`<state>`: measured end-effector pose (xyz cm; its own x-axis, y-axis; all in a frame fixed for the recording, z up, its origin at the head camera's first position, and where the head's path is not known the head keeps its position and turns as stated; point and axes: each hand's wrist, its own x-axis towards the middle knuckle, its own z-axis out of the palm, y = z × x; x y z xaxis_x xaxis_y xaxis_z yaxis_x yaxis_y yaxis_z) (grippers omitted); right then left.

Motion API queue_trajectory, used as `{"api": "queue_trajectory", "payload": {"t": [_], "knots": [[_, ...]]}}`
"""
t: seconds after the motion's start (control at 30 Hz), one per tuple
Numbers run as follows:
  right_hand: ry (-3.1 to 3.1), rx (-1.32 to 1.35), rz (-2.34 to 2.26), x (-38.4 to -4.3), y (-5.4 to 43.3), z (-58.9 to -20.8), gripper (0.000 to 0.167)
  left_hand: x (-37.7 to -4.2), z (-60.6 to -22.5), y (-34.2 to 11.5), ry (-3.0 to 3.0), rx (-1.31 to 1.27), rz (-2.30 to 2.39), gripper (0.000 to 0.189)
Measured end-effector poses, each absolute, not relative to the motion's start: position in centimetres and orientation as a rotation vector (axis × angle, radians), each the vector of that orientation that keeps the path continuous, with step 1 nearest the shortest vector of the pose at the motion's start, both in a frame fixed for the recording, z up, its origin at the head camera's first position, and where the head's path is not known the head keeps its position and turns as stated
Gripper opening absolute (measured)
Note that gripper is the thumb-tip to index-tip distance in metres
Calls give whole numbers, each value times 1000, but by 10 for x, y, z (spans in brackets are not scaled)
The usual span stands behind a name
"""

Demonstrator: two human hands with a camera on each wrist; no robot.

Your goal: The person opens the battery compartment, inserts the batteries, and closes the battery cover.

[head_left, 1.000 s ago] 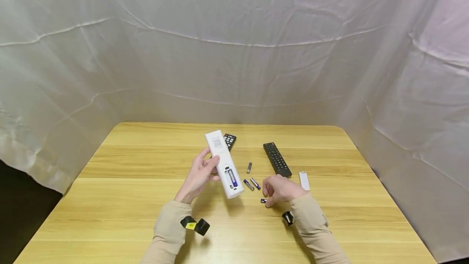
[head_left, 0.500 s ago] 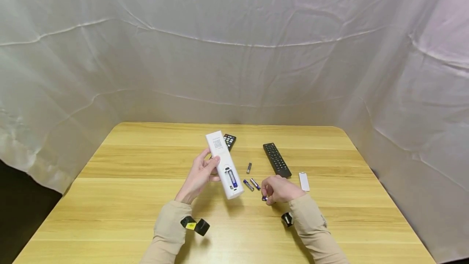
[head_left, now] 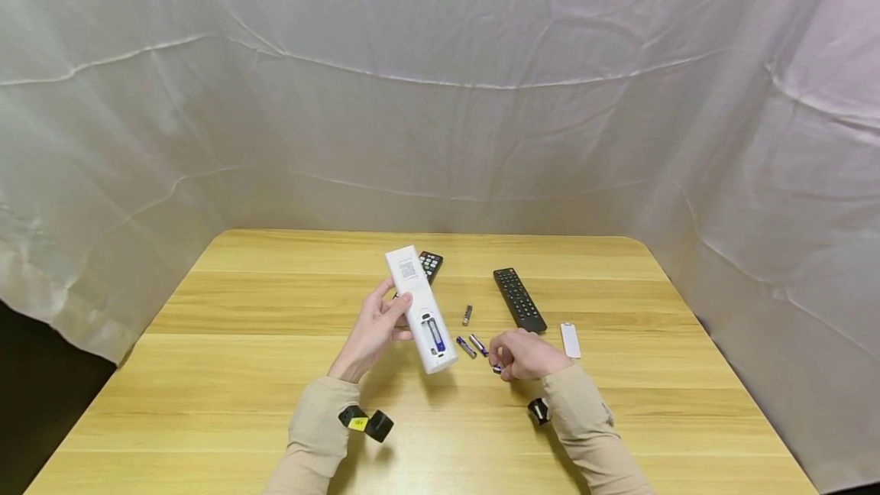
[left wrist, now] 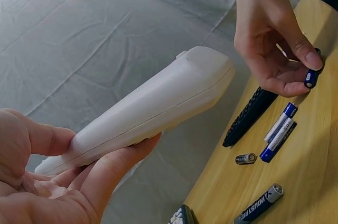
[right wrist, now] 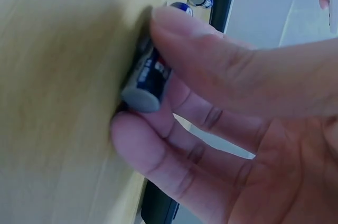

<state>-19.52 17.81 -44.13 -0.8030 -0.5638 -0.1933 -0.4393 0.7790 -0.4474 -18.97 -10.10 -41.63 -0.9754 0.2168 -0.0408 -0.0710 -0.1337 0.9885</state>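
My left hand grips a white remote control above the table, thumb on its back. The back faces up, and its battery compartment is uncovered. A blue-and-silver battery lies in that compartment; the room beside it is too small to judge. Low over the table, my right hand pinches a dark blue battery between thumb and fingers. Its flat end shows in the right wrist view, while the fingers hide part of it. Two loose blue-and-silver batteries, one nearer and one farther, lie just left of this hand.
A grey battery lies farther back. Beyond the right hand are a black remote and a white battery cover. Another black remote is partly hidden behind the white one. Pale curtains surround the wooden table.
The battery at my right fingertips has shifted slightly away from me and turned, with less of it showing past the fingers. My left hand and the white remote have hardly moved.
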Motion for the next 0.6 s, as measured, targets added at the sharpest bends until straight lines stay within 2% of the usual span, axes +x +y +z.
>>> {"api": "queue_trajectory", "payload": {"t": [0.6], "knots": [[2699, -901, -572, -198, 185, -440, 25, -191, -417, -102, 1927, 150, 2231, 47]]}}
